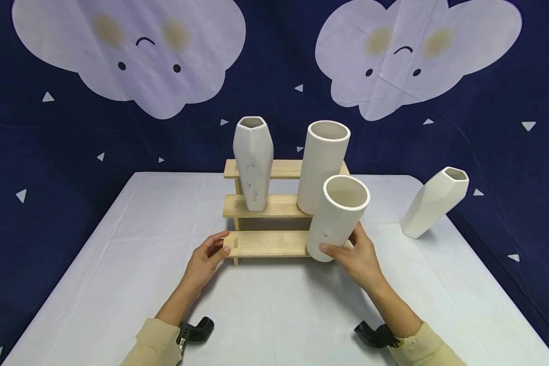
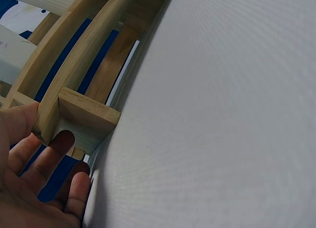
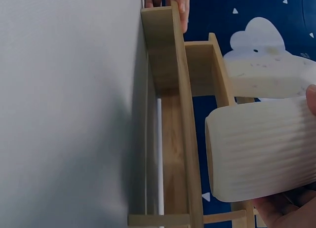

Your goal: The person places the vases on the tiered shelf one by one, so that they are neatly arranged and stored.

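Observation:
My right hand (image 1: 359, 256) grips a white ribbed cylindrical vase (image 1: 338, 218), thumb on the near side and fingers round the right. The vase leans slightly, its base over the right end of the lowest step of a three-step wooden stand (image 1: 270, 244). In the right wrist view, a narrow gap shows between the vase base (image 3: 212, 159) and that step. My left hand (image 1: 206, 262) pinches the step's left end, thumb above and fingers below, as the left wrist view shows. On the middle step stand a faceted white vase (image 1: 253, 162) and a second ribbed vase (image 1: 322, 162).
Another faceted white vase (image 1: 434, 203) stands at the right side of the white-covered table (image 1: 132, 254). A dark blue cloth (image 1: 279, 61) with cloud patterns hangs behind. Black wrist mounts (image 1: 201, 330) sit at both cuffs.

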A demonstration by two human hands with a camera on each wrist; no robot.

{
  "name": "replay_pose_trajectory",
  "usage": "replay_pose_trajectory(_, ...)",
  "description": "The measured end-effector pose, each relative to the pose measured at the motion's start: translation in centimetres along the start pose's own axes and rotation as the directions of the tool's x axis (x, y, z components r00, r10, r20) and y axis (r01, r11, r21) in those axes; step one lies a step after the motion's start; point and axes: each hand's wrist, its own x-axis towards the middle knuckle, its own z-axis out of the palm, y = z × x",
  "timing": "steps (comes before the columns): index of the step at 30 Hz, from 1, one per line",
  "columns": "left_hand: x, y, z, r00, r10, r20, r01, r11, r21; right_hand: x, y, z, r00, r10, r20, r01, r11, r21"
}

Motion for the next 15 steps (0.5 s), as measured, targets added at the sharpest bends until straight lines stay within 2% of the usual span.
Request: replay_pose_trajectory(15,0.1,-0.2,0.0,1.000,0.000,0.000,0.000,1.000,-0.009,0.6,0.1,1.7,0.999,0.017,0.030,-0.017,1.000,-0.010)
